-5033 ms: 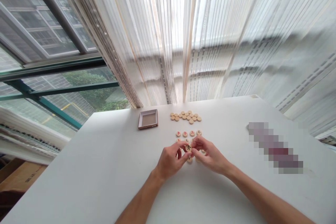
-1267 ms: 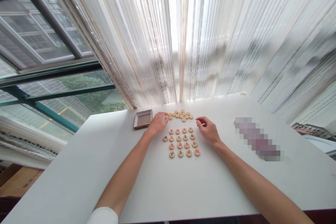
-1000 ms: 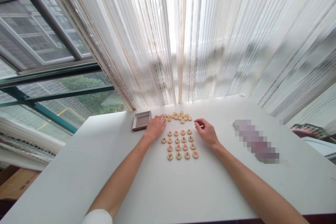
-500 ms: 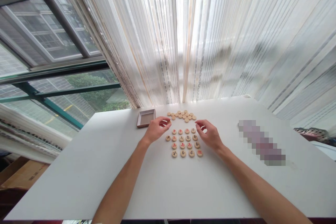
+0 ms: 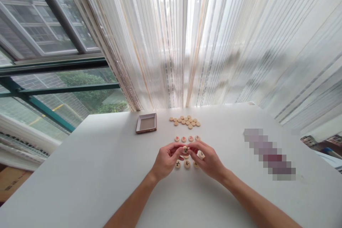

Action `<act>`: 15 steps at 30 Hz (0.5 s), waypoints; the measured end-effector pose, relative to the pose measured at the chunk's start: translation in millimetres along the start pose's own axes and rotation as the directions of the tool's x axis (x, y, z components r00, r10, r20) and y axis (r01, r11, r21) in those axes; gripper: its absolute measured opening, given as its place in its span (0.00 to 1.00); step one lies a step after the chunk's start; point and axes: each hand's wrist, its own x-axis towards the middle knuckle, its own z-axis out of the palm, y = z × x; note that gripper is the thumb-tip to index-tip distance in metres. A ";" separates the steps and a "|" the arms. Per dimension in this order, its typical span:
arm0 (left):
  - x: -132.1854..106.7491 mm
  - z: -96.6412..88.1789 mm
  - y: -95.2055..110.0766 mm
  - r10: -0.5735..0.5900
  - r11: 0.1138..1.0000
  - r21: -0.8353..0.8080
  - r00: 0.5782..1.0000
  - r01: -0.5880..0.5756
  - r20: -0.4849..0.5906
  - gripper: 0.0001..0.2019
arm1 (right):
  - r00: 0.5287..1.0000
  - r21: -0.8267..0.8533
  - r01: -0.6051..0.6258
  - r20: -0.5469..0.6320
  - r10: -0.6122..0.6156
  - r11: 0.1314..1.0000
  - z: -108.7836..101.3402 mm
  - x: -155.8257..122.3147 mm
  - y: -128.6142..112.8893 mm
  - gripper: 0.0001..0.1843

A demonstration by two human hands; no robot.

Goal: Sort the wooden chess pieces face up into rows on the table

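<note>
My left hand (image 5: pixel 166 158) and my right hand (image 5: pixel 207 159) meet over a grid of round wooden chess pieces (image 5: pixel 186 139) laid face up on the white table (image 5: pixel 80 171). Both hands pinch a single piece (image 5: pixel 185 149) between their fingertips, just above the grid. My right hand also seems to hold a second piece (image 5: pixel 201 154) under its fingers. The hands hide the middle rows of the grid. A loose cluster of face-down pieces (image 5: pixel 185 121) lies farther back.
A small brown shallow box (image 5: pixel 146 123) sits at the back left of the pieces. A blurred-out oblong thing (image 5: pixel 269 153) lies to the right. Striped sheer curtains (image 5: pixel 203 39) hang behind the table, and a window (image 5: pixel 48 42) is at the left.
My left hand came back from the far cluster of face-down pieces and both hands drew together over the grid, now pinching one piece between them.
</note>
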 end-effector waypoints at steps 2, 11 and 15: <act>-1.7 2.5 -0.2 -0.004 1.000 -0.026 1.000 0.003 -0.031 0.17 | 1.000 0.026 -0.021 0.010 0.020 0.999 -1.2 -1.1 -1.1 0.09; -2.8 9.2 -3.0 -0.050 0.990 -0.130 0.999 0.048 -0.012 0.19 | 1.000 -0.018 0.027 -0.008 -0.027 0.999 -0.4 -4.2 2.6 0.14; -3.0 9.7 -2.2 -0.051 0.988 -0.147 0.999 0.049 -0.007 0.17 | 0.998 -0.043 0.064 -0.020 -0.065 0.997 -0.6 -4.3 4.2 0.16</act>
